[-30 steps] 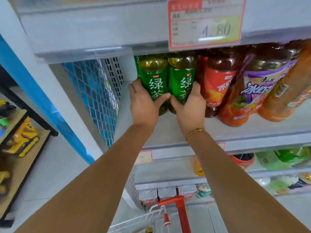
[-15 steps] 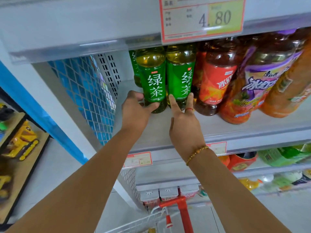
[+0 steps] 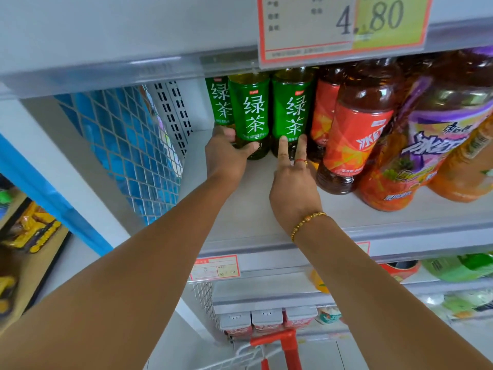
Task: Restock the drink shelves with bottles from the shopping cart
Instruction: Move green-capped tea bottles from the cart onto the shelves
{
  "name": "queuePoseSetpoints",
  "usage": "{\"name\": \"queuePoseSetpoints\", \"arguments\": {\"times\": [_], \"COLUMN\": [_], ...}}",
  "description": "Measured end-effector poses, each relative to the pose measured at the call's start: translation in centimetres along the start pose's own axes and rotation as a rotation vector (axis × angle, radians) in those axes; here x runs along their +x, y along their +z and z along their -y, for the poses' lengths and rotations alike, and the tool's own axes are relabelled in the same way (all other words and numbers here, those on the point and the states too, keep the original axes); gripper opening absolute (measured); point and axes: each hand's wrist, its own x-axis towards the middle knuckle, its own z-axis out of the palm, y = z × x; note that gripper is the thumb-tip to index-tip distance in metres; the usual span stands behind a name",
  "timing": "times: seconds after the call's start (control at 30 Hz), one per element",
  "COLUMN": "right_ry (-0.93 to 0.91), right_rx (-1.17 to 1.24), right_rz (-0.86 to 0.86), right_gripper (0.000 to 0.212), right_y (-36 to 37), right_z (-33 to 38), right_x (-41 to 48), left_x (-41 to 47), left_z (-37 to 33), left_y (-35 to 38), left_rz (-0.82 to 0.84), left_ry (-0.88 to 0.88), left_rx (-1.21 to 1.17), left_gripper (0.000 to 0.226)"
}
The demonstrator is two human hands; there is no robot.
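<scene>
**Two green bottles being squared up on the drink shelf**

Both hands are at the back of the shelf (image 3: 266, 209). The left hand (image 3: 226, 158) grasps the first green bottle (image 3: 252, 116) low down, with the thumb across the front and the fingers curled round its far side. The right hand (image 3: 292, 182) is released and holds nothing. Its fingers (image 3: 283, 148) are straight, and the tips touch the foot of the second green bottle (image 3: 292, 110).

This looks like the placing step close to its end, since both bottles stand upright on the shelf. The next move probably calls for a light push to bring the pair into line with its row. After that the left hand lets go and both hands go down for more stock.

The red bottle (image 3: 357, 134) serves as the landmark. The second green bottle stands just beside it, on the side toward the mesh panel (image 3: 128, 145), and farther back on the shelf. The first green bottle comes next on that same side, close against the second. I cannot tell whether the two touch. A third green bottle (image 3: 220, 102) stands behind the first and is partly hidden. On the red bottle's other side leans a purple bottle (image 3: 432, 156). A price tag (image 3: 344, 25) hangs above it. Well below it only the wire rim and red handle of the cart (image 3: 288, 343) show. Its load is out of sight.
</scene>
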Motion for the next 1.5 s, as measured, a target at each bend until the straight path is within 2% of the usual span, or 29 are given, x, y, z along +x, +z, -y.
{"name": "queuePoseSetpoints", "arguments": {"times": [0.37,0.47,0.53,0.6,0.63,0.67,0.73,0.83,0.9,1.0,1.1,1.17,1.23,1.33,1.43,1.5], "right_ry": [0.001,-0.045,-0.147,-0.244,-0.276,-0.300,-0.320,-0.348,-0.328,-0.204,-0.067,0.035,0.150,0.276,0.308,0.382], "right_rx": [-0.062,0.042,0.126,0.195,0.220,0.237,0.249,0.250,0.228,0.264,0.239,0.179,0.134,0.134,0.087,0.139], "right_rz": [-0.023,-0.020,-0.119,-0.282,-0.310,-0.296,-0.178,0.117,0.372,0.686,0.901,0.995,1.053,1.129,1.201,1.206], "right_gripper": [0.071,0.070,0.058,0.030,0.017,0.015,0.024,0.026,0.022,0.020,0.025,0.033,0.029,0.015,0.042,0.050], "right_y": [0.5,-0.4,-1.3,-2.3,-2.8,-3.1,-2.8,-0.4,2.5,8.1,14.2,18.4,22.4,26.9,30.8,33.2], "right_z": [-0.2,0.0,0.4,1.0,1.4,1.8,2.7,4.1,4.8,5.1,4.3,3.3,2.3,1.6,2.0,2.5], "right_x": [0.9,-0.1,-1.6,-4.2,-6.0,-7.9,-12.0,-17.7,-21.1,-25.4,-28.1,-29.7,-31.6,-34.3,-36.4,-37.8], "left_x": [-0.5,-2.2,-4.2,-7.5,-9.6,-11.8,-16.3,-22.4,-26.1,-31.2,-35.3,-37.4,-39.3,-41.8,-43.6,-43.8], "left_z": [0.2,-0.7,-1.2,-1.3,-1.0,-0.6,1.0,5.0,8.3,14.3,21.1,25.1,28.7,33.9,38.1,39.4], "left_y": [0.7,-0.3,-2.2,-4.9,-6.5,-8.3,-11.8,-16.4,-18.7,-21.0,-21.7,-21.4,-20.7,-20.5,-20.3,-19.9], "left_rz": [-0.021,0.011,-0.019,-0.042,-0.059,-0.079,-0.102,-0.083,-0.061,0.002,0.154,0.277,0.320,0.219,0.213,0.195], "left_ry": [-0.030,-0.027,-0.026,-0.007,-0.010,-0.021,-0.069,-0.216,-0.344,-0.613,-0.849,-0.964,-1.063,-1.169,-1.167,-1.170], "left_rx": [-0.026,0.022,0.001,-0.059,-0.067,-0.056,0.013,0.109,0.172,0.252,0.325,0.351,0.364,0.467,0.541,0.542], "left_gripper": [0.043,0.037,0.026,0.012,0.019,0.032,0.051,0.056,0.055,0.050,0.029,0.023,0.037,0.048,0.052,0.058]}}
